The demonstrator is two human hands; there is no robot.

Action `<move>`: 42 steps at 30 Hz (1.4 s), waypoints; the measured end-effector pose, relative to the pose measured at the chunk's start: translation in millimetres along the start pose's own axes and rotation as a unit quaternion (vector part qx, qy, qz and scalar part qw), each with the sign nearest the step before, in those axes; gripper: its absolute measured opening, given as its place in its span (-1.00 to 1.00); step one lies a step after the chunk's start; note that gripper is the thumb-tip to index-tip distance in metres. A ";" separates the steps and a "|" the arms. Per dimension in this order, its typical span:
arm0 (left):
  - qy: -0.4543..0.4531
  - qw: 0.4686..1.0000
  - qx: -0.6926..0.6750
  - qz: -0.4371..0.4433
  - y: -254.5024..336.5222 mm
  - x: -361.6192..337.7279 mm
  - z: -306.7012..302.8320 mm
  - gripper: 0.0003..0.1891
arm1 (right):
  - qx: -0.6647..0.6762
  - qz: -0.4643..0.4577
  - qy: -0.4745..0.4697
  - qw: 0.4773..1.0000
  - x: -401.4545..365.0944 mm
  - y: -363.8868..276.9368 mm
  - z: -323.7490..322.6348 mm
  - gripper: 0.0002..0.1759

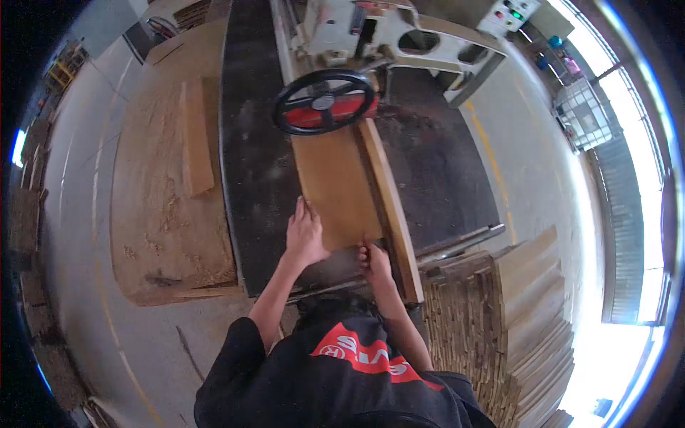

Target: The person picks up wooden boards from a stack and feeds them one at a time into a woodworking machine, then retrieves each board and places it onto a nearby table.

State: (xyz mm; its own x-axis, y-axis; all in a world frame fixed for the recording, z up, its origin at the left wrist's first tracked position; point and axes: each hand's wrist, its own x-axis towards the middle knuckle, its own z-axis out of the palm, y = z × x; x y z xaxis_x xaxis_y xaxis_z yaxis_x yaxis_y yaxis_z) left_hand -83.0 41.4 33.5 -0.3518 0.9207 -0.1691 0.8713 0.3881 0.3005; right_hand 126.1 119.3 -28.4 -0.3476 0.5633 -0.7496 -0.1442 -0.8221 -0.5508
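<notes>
A flat wooden board [341, 189] lies on the dark machine table, its far end running beneath a black handwheel [324, 102]. Along its right side runs a long wooden fence [392, 203]. My left hand [307, 234] rests on the board's left edge near the close end, fingers stretched forward. At the near right corner, my right hand [374, 261] has its fingers curled and pinches the board's edge beside the fence. What lies under the far end of the board is hidden by the wheel and a red guard [332, 112].
A cream machine frame [399, 36] stands over the table's far end. To the left, a large wooden panel [157, 221] carries sawdust and a loose plank [196, 139]. Stacked boards [524, 299] stand close on my right. A control box with lit buttons [508, 14] is at the back.
</notes>
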 end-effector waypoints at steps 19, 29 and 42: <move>0.473 0.872 -0.076 -0.096 -185.4 77.6 -40.5 0.01 | -0.068 -0.130 0.060 0.987 77.9 -52.4 108.4 -0.56; 0.365 0.822 -0.063 -0.434 -278.7 65.8 -43.4 -0.04 | -0.443 -0.550 0.003 0.708 65.8 -5.9 117.5 -0.76; 0.133 0.225 -0.963 0.069 -146.6 -78.2 -47.3 -0.20 | -0.415 -0.329 -0.156 0.834 10.3 -0.8 76.4 -0.72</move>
State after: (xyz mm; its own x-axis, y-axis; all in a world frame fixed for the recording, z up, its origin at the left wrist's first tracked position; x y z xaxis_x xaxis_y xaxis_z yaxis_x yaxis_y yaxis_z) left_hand -199.4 -85.5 47.1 -0.5981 0.8000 -0.0475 -0.7931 -0.5824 0.1784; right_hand 51.9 119.4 -7.6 -0.6893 0.7137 -0.1246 0.2467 0.0695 -0.9666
